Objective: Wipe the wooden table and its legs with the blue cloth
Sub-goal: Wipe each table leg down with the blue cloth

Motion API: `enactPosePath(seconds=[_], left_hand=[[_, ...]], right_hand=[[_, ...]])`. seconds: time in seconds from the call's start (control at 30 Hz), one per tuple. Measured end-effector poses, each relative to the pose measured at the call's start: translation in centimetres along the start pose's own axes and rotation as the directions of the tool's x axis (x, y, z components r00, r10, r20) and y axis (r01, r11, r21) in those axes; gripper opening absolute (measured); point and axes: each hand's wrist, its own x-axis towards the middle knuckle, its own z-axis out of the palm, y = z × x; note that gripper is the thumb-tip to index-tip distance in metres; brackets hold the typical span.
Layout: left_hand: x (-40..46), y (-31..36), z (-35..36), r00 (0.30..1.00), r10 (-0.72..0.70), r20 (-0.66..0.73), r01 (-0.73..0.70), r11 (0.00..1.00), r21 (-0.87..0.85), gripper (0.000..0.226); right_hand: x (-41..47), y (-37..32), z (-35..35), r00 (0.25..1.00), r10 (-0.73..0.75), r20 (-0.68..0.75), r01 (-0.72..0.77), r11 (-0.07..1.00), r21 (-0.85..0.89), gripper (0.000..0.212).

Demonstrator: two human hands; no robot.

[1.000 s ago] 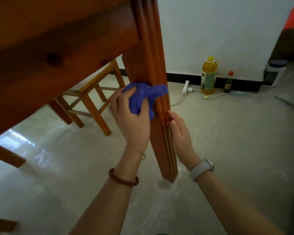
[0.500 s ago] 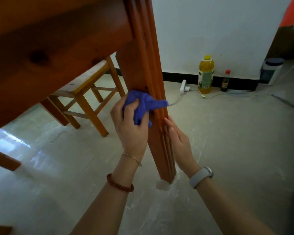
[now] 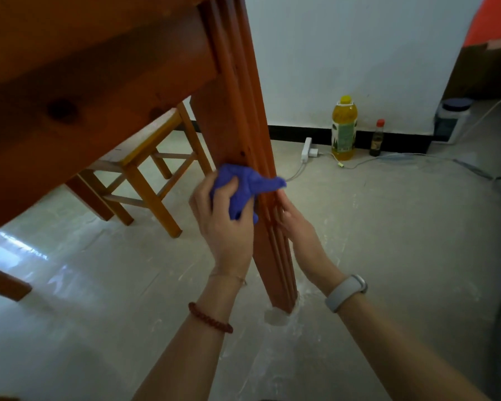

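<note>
Head view looks down along a grooved leg (image 3: 237, 134) of the wooden table (image 3: 78, 91), whose apron fills the upper left. The left hand (image 3: 223, 230) grips the bunched blue cloth (image 3: 245, 186), fingers and thumb curled round it, and presses it against the leg about halfway down; one corner of the cloth pokes out past the leg's right edge. The right hand (image 3: 297, 230) lies against the leg's right side just below the cloth, fingers fairly straight along the grooves, holding nothing. A beaded bracelet (image 3: 210, 319) and a thin chain circle the left wrist, a pale band (image 3: 346, 292) the right.

Against the black skirting stand three containers. A clear plastic bottle (image 3: 344, 128) with a yellow cap is filled nearly to the neck with yellow liquid, probably cooking oil. Just beside it, a small red-capped bottle (image 3: 377, 138) holds dark liquid. Well apart, at the far right, sits a dark-lidded clear jar (image 3: 451, 117); its contents cannot be made out. A white power strip (image 3: 306, 149) lies on the floor near the oil bottle, and a small wooden stool (image 3: 145, 166) stands under the table.
</note>
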Motion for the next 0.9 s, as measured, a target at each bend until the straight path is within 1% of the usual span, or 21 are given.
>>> enactPosePath(seconds=[0.07, 0.13, 0.2, 0.23, 0.3, 0.37, 0.43, 0.5, 0.57, 0.63, 0.67, 0.7, 0.73, 0.83, 0.9], left_hand=[[-3.5, -1.3, 0.6, 0.996, -0.060, 0.069, 0.060, 0.998, 0.008, 0.031], [-7.3, -2.7, 1.5, 0.983, -0.137, 0.125, 0.133, 0.990, 0.037, 0.031], [-10.7, -4.1, 2.3, 0.955, -0.231, 0.187, 0.225, 0.973, 0.051, 0.034], [-12.1, -4.8, 2.7, 0.932, -0.282, 0.227, 0.277, 0.959, 0.052, 0.033], [-14.9, -6.3, 3.3, 0.876, -0.372, 0.307, 0.367, 0.927, 0.076, 0.024], [-17.2, -7.6, 4.0, 0.828, -0.429, 0.360, 0.420, 0.901, 0.109, 0.022], [-19.3, -8.6, 4.9, 0.774, -0.502, 0.386, 0.482, 0.863, 0.153, 0.023], [-21.3, -9.8, 6.0, 0.658, -0.636, 0.402, 0.590, 0.768, 0.248, 0.022], [-23.7, -11.1, 7.3, 0.495, -0.759, 0.423, 0.679, 0.642, 0.357, 0.021], [-25.3, -12.3, 8.5, 0.317, -0.816, 0.483, 0.736, 0.533, 0.418, 0.022], [-25.8, -12.6, 8.8, 0.229, -0.825, 0.516, 0.762, 0.482, 0.432, 0.023], [-26.2, -12.7, 9.0, 0.157, -0.823, 0.546, 0.775, 0.445, 0.448, 0.024], [-26.5, -12.6, 9.0, 0.115, -0.819, 0.563, 0.781, 0.425, 0.458, 0.024], [-26.4, -10.8, 7.3, 0.085, -0.816, 0.572, 0.820, 0.384, 0.426, 0.024], [-25.7, -8.8, 5.6, 0.033, -0.817, 0.575, 0.874, 0.303, 0.381, 0.023]], right_hand=[[0.0, 0.5, -0.6, 0.995, 0.099, -0.020, -0.095, 0.986, 0.134, 0.040], [-0.1, 1.9, -1.0, 0.984, 0.174, -0.031, -0.167, 0.974, 0.155, 0.043], [-0.3, 3.7, -1.4, 0.966, 0.254, -0.038, -0.246, 0.958, 0.147, 0.044], [-0.4, 4.6, -1.7, 0.953, 0.301, -0.039, -0.292, 0.944, 0.155, 0.045], [-1.3, 6.9, -2.3, 0.908, 0.416, -0.044, -0.402, 0.896, 0.188, 0.045], [-2.1, 9.4, -2.6, 0.882, 0.466, -0.068, -0.454, 0.880, 0.143, 0.045], [-2.9, 12.4, -3.1, 0.864, 0.486, -0.127, -0.477, 0.873, 0.099, 0.045], [-3.7, 14.7, -3.7, 0.838, 0.512, -0.188, -0.493, 0.859, 0.139, 0.044], [-4.5, 16.7, -4.4, 0.803, 0.540, -0.252, -0.509, 0.842, 0.180, 0.042], [-5.1, 18.3, -5.1, 0.778, 0.547, -0.310, -0.514, 0.837, 0.188, 0.040], [-5.4, 19.0, -5.4, 0.764, 0.552, -0.334, -0.521, 0.833, 0.185, 0.038], [-5.9, 19.7, -5.6, 0.746, 0.561, -0.360, -0.535, 0.826, 0.178, 0.036], [-6.3, 20.3, -5.8, 0.728, 0.566, -0.387, -0.549, 0.819, 0.165, 0.034], [-8.2, 21.3, -5.6, 0.680, 0.605, -0.415, -0.630, 0.771, 0.091, 0.032], [-10.0, 20.9, -4.9, 0.665, 0.637, -0.390, -0.681, 0.732, 0.035, 0.033]])
